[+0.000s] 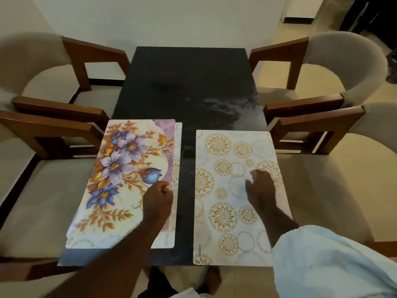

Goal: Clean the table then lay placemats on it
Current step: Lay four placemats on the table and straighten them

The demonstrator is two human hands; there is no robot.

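left hand [158, 197]: grips floral placemat [120, 179], stacked over lower mat [177, 166] | right hand [261, 187]: fingers extended, resting on gold-patterned placemat [225, 214] | dark surface [189, 82]

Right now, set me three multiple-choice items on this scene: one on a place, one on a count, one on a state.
1. Where is the floral mat?
A) on the floor
B) over another mat, at the left
C) on a chair seat

2. How many chairs show?
A) two
B) three
C) four

3. How is the right hand?
A) open on the gold mat
B) a fist in the air
C) gripping a cloth

Answers:
1. B: a gold-patterned strip shows along the floral mat's right edge.
2. C: two chairs stand at each side of the table.
3. A: its fingers lie spread on the mat's surface.
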